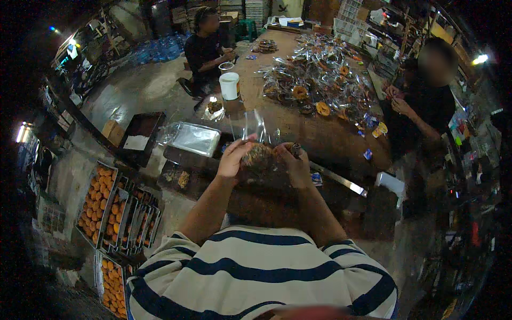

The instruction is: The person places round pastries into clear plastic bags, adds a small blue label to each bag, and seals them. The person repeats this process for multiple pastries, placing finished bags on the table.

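Between my two hands, just above the near edge of the table, is a clear plastic bag point(256, 125) with a brownish, rough-looking clump point(258, 154) at its lower part. My left hand point(234, 158) grips the left side, its fingers bent around the plastic. On the right side, my right hand point(294, 164) has its fingers closed at the clump's edge, partly in shadow. A stack of flat clear bags point(194, 138) lies left of my left hand. Closer to me, a small tan clump point(183, 180) rests on a dark surface.
Packaged ring-shaped snacks point(320, 74) heap across the far table point(248, 69). A white bucket point(229, 88) stands left of them. A long metal strip point(344, 183) lies to the right. Trays of round orange-brown pieces point(98, 200) are stacked at left. Co-workers point(205, 48) sit at both sides.
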Available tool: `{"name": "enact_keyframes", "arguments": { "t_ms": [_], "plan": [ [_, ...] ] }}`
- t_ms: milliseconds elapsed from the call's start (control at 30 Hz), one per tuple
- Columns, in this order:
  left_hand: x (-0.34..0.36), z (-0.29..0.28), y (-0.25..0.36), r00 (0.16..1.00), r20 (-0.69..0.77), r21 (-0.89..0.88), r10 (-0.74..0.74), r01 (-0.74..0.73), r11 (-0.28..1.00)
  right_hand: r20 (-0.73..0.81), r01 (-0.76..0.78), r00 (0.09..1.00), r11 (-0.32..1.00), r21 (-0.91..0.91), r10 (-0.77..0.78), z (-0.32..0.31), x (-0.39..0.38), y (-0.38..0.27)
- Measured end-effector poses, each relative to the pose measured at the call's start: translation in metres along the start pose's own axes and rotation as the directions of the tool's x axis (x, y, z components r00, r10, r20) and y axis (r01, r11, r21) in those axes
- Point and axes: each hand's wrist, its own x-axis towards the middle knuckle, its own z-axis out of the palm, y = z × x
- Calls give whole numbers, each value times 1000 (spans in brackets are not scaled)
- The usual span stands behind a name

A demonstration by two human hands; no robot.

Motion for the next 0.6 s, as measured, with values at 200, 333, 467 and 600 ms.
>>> {"name": "enact_keyframes", "arguments": {
  "t_ms": [200, 333, 467, 600],
  "plan": [
    [26, 13, -27, 989, -144, -218, -21, -11, 976, -179, 238, 919, 856, -460, -352, -1, 22, 14],
    [41, 13, -29, 897, 172, 346, 407, -442, 827, 47, 326, 943, 893, -309, -329, 2, 27, 14],
    [38, 9, -8, 905, 238, 437, 353, -425, 793, 244, -145, 965, 968, 207, 92, 6, 22, 0],
    [12, 21, -3, 891, -24, 631, 453, -338, 698, 291, -439, 895, 789, 431, 338, 19, 11, -12]
  ]
}}
